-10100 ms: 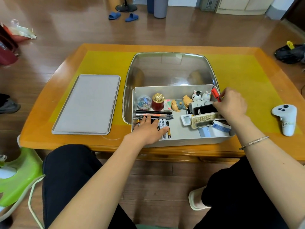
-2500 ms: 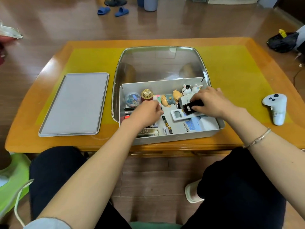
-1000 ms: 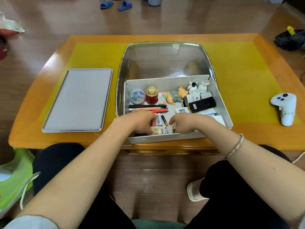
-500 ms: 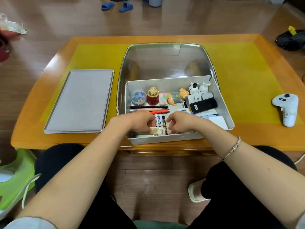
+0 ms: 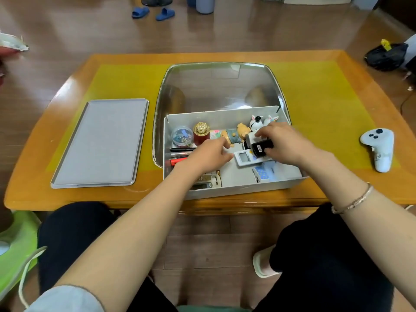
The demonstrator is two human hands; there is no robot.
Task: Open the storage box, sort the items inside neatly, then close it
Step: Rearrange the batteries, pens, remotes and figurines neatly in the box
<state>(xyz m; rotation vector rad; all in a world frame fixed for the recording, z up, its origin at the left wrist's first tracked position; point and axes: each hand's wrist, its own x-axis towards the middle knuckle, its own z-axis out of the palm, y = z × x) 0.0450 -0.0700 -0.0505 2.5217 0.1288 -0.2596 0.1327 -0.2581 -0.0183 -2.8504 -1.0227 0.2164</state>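
Right now the right hand (image 5: 284, 145) is curled over a small black device (image 5: 262, 147), thumb and fingers pinching it just above a white remote with a little screen (image 5: 244, 158). The left hand (image 5: 208, 157) reaches in beside it with fingers loosely bent, fingertips close to a small pig figurine (image 5: 235, 134); whether it touches anything I cannot tell. Both hands are inside the open grey storage box (image 5: 236, 189), which sits at the near edge of the table (image 5: 337, 194). Beyond the left hand stand a round clear tub of clips (image 5: 182, 136) and a red jar with a gold cap (image 5: 201, 133); to its left lie pens and a red marker (image 5: 179, 156), and under its wrist are batteries (image 5: 212, 179). Past the right hand's knuckles two white rabbit figures (image 5: 258, 121) stand against the box's far wall, and nearer the person than that hand lies a blue patterned pack (image 5: 261, 174). The flat grey lid (image 5: 101, 143) lies well to the left of the left hand. A glass panel (image 5: 220, 86) is set in the tabletop beyond the box, and a white game controller (image 5: 379, 147) lies well to the right of the right hand. A bracelet (image 5: 353, 200) circles the right wrist. On the wooden floor beyond lie blue slippers (image 5: 153, 13).
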